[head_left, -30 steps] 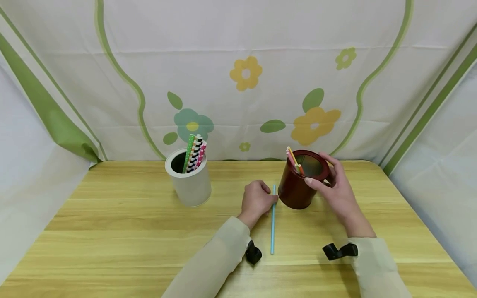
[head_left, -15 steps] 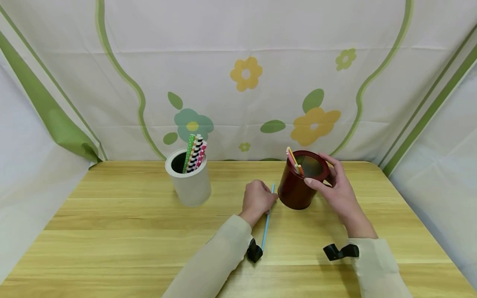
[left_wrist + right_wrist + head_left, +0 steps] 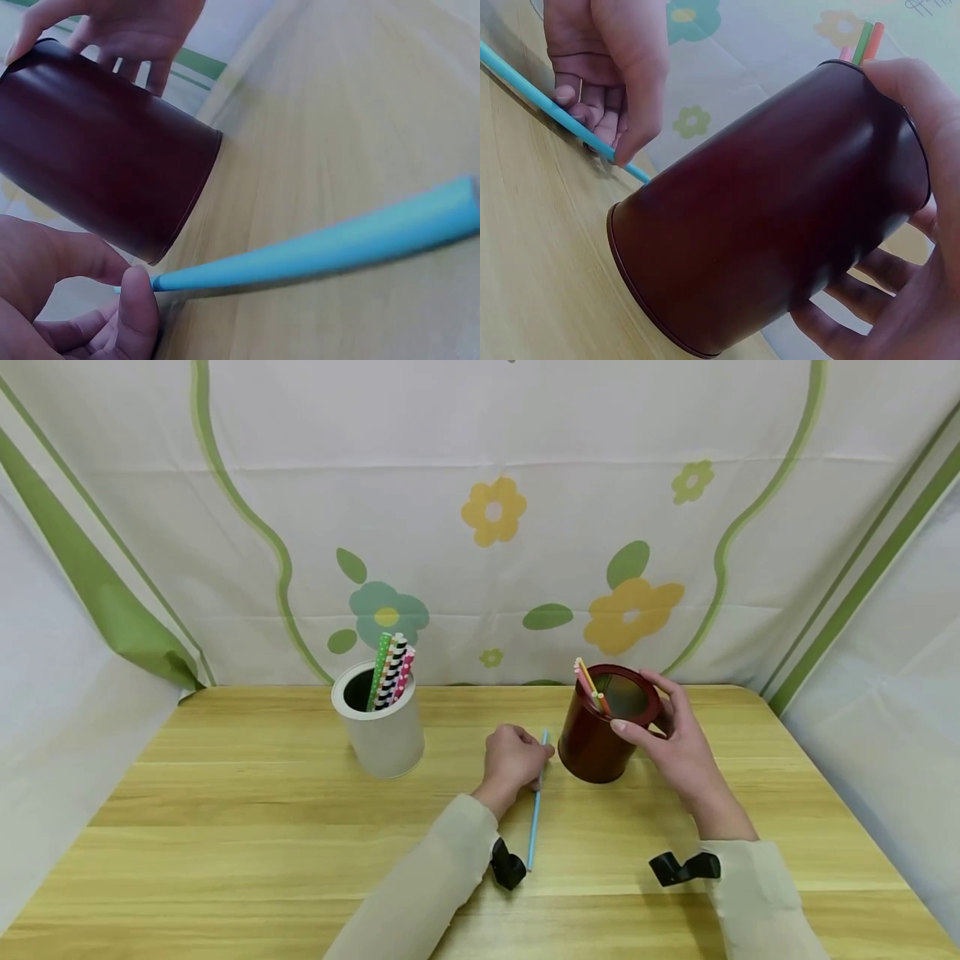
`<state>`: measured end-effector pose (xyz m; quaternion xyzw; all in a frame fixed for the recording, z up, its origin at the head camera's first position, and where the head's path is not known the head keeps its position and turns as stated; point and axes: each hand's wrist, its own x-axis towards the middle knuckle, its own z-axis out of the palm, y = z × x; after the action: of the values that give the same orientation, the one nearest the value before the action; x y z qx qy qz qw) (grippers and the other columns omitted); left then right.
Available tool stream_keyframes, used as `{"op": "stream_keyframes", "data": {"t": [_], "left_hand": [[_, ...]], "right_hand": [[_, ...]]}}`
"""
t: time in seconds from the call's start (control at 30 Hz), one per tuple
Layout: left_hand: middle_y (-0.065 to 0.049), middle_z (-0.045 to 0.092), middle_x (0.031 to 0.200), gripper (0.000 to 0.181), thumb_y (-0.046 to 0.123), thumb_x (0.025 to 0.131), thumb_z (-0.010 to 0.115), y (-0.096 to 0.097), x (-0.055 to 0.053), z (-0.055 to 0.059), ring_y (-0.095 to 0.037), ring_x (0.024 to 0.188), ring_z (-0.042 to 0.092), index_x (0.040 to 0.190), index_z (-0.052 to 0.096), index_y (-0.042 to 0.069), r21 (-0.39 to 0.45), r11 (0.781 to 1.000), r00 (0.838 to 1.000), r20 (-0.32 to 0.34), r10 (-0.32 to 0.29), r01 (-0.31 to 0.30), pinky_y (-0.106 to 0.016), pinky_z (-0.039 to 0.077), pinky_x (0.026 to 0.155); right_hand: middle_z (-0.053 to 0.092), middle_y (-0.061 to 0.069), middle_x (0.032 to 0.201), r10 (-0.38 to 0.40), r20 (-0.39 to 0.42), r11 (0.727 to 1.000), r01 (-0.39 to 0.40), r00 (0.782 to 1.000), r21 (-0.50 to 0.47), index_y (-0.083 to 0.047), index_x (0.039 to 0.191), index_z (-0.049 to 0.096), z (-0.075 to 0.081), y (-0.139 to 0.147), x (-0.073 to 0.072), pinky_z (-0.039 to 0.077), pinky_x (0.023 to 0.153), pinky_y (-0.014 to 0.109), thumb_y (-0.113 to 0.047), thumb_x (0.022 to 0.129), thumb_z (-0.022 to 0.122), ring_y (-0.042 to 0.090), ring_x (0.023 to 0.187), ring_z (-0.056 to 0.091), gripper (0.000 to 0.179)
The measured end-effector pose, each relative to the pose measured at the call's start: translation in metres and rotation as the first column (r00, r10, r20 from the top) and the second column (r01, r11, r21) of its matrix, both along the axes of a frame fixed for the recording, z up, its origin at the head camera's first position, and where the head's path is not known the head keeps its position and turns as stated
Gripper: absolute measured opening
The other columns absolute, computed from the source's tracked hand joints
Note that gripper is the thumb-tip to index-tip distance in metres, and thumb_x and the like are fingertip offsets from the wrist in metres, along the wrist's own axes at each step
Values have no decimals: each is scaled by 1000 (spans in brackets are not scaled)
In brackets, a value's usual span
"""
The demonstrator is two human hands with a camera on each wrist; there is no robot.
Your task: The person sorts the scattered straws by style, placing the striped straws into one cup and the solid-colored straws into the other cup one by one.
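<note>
My left hand (image 3: 513, 762) pinches a light blue straw (image 3: 534, 831) near its far end, between thumb and forefinger. Most of the straw's length shows in the left wrist view, low along the tabletop, its near end pointing toward the person. Just right of that hand stands a dark red cylindrical container (image 3: 592, 750). My right hand (image 3: 684, 756) grips the container's upper right side, thumb on the near rim and fingers spread around the back, as the right wrist view shows. Several thin coloured sticks (image 3: 591, 681) lean out of the container's left side.
A white cylindrical container (image 3: 386, 739) stands to the left, holding several patterned paper straws (image 3: 392, 672), dotted and striped. Behind the wooden table (image 3: 247, 843) hangs a white curtain (image 3: 450, 427) with flowers. Each sleeve carries a black wrist camera (image 3: 507, 864).
The blue straw's near end has swung left, so it now slants, and the left hand has shifted slightly left with it. The right hand and the dark red container stay put.
</note>
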<state>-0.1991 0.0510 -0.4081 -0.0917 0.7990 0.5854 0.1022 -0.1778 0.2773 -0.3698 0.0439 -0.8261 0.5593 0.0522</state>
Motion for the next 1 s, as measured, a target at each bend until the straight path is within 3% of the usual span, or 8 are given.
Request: {"op": "stream_keyframes", "data": {"t": [0.13,0.37,0.53,0.77,1.0], "left_hand": [[0,57,58,13,12,96,79,-4,1,-1,-9,41,52,88,72,4,68,997,1000,15,18,-19,-20,51,44],[-1,62,59,9,10,96,77,-13,4,-3,-9,46,55,90,74,3,192,980,999,17,46,-48,-19,49,46],[-2,64,60,8,5,92,73,-23,7,-4,-9,49,59,94,76,-2,345,934,995,31,94,-99,-20,50,49],[-4,71,75,11,2,90,73,-35,11,7,-11,56,67,99,75,-3,473,872,990,-7,144,-124,-22,54,57],[-6,75,89,11,5,94,76,-41,15,24,-13,66,71,104,75,0,502,853,974,-85,212,-142,-24,56,58]], "right_hand": [[52,9,154,6,-1,1000,-6,1000,4,-32,169,26,-1,0,0,50,93,11,-22,103,75,7,131,56,83],[52,7,152,11,-10,1000,-11,1000,10,-34,169,26,-1,0,0,49,94,10,-23,104,74,-2,127,55,82],[52,2,149,12,-10,1000,-12,1000,12,-35,169,26,-2,0,0,49,94,10,-23,104,74,-2,127,54,82],[52,3,150,7,-22,1000,-7,1000,14,-35,169,26,-4,0,0,48,94,10,-22,104,73,-1,126,54,82],[51,7,154,13,-30,1000,-12,999,10,-34,170,25,-6,-2,0,49,94,10,-22,105,72,0,127,54,81]]}}
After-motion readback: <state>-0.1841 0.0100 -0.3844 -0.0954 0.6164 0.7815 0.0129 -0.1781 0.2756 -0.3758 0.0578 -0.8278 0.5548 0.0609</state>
